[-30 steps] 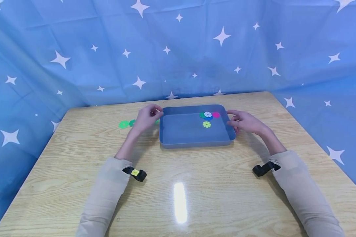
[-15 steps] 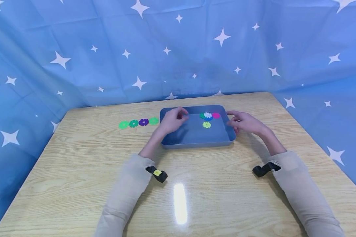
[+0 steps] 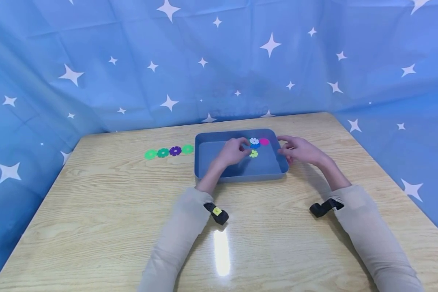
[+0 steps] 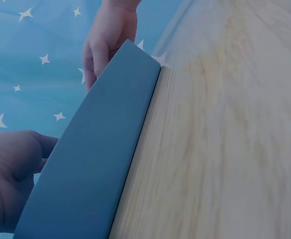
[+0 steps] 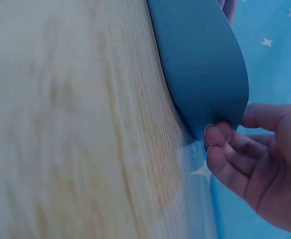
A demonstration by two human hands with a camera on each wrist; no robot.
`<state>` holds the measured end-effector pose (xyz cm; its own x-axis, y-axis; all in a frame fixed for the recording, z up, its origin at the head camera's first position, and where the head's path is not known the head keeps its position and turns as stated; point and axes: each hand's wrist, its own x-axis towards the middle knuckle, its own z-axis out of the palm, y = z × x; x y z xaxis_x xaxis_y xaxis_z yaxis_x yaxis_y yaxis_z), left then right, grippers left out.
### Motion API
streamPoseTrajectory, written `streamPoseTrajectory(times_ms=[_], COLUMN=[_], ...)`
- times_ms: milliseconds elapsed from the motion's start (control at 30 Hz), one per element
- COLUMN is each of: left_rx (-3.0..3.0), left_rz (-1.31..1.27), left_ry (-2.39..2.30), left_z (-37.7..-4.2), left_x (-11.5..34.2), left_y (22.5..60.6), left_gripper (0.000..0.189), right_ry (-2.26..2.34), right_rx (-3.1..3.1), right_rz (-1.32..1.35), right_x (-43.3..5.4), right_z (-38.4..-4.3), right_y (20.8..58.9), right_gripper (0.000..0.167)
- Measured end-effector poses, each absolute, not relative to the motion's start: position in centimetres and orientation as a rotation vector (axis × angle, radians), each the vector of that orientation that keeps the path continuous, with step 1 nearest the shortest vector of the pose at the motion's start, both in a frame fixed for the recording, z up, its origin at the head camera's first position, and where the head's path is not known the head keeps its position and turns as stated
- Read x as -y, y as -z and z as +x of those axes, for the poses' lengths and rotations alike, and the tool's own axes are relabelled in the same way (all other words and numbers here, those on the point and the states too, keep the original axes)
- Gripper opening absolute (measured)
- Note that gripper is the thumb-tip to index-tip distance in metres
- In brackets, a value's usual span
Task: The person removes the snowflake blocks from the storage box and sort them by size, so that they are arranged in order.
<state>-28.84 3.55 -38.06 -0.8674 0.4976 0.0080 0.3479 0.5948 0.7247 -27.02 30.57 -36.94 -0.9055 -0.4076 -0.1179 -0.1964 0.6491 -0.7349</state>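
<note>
A shallow blue-grey tray stands on the table. Inside it at the right, a white flower-shaped disc overlaps a blue disc, with a pink disc beside them and a yellow-green disc nearer the front. My left hand is over the tray, its loosely bent fingertips right beside these discs; nothing shows between thumb and fingers. A green disc there is almost wholly covered by the fingers. At the tray's right end my right hand grips the wall, thumb over the rim and curled fingers outside.
Left of the tray lies a row of notched discs: light green, teal green, purple and another light green disc close to the tray wall. A blue star-patterned curtain hangs behind the wooden table.
My left hand has moved right, from the tray's left edge across to the discs inside, uncovering the row on the table. The right hand keeps its place on the tray.
</note>
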Motion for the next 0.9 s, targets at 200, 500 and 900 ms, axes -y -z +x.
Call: streamPoseTrajectory(times_ms=[200,500,900], left_rx=[-2.756,-2.784,-2.791], left_rz=[0.609,0.51,0.554], left_ry=[-0.915,-0.813,-0.809], left_z=[-28.9,-28.9,-29.0], left_x=[-5.3,-6.2,-6.2], left_y=[38.6,38.7,38.9], left_gripper=[0.036,0.044,0.015], right_ry=[1.102,1.1,1.092], right_rx=[-2.601,-2.603,-2.6], right_rz=[-0.496,-0.476,-0.473], right_x=[-30.6,-30.7,-30.6], right_z=[-27.1,-27.3,-27.1], right_y=[37.1,37.1,36.9], right_gripper=[0.062,0.06,0.062])
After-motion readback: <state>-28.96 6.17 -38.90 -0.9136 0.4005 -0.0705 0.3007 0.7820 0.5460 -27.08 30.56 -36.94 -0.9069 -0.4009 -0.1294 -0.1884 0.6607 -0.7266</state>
